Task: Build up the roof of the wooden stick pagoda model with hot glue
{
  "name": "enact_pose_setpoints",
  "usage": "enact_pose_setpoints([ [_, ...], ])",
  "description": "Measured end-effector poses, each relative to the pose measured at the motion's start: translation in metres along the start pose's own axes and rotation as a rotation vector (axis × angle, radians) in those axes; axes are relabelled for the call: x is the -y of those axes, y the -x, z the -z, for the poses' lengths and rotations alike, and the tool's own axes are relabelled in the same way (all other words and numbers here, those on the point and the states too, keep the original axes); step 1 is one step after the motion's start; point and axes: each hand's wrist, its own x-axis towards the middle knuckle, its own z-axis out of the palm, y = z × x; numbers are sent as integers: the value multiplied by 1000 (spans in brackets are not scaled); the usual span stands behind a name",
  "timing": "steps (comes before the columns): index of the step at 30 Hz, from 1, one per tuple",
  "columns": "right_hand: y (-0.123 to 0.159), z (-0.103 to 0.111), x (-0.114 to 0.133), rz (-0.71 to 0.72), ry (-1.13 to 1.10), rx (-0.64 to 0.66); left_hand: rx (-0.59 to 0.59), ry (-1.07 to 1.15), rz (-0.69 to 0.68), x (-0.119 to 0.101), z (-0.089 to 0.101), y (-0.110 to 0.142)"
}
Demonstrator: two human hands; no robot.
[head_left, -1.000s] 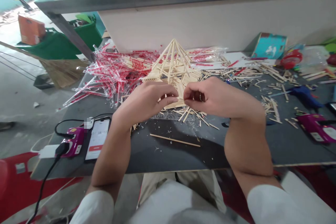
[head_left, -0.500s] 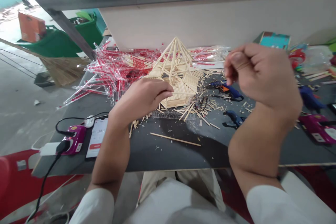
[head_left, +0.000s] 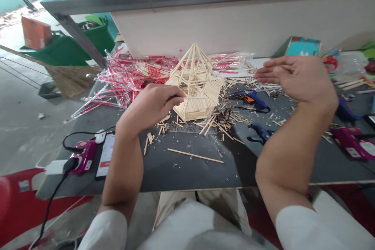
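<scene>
My left hand pinches one end of a thin wooden stick, which points right across the front of a small model built of sticks. The model has a pointed, open-framed roof over a flat, many-sided stick base. Whether the pinched stick touches the base, I cannot tell. Off to the right, my right hand is raised with fingers stretched out and nothing in it, above scattered stick bits. Below and left of it lies a blue glue gun with an orange trigger. One loose stick lies near me on the table.
Red-and-clear plastic wrappers heap up behind and left of the model. A clear ruler lies in front, with a dark blue hand tool to its right. A phone and purple power adapters sit at left.
My right hand left the model's front, moved right and up, and its curled fingers straightened. My left hand shifted slightly left, still pinching the stick.
</scene>
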Motion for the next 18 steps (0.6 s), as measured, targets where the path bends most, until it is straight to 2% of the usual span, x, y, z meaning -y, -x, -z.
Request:
enact_pose_setpoints([
  [5,-7,1,-8,22,3,-31,14,5,33,0,0,0],
  [9,-17,2,-24,128,-57,-162,12,3,28,0,0,-1],
  [14,-25,6,-37,181,60,-267,4,12,21,1,1,-1],
  [16,-25,9,-40,118,215,-212,5,16,28,1,1,-1],
  [18,-28,13,-47,-46,423,16,9,16,37,1,1,-1],
])
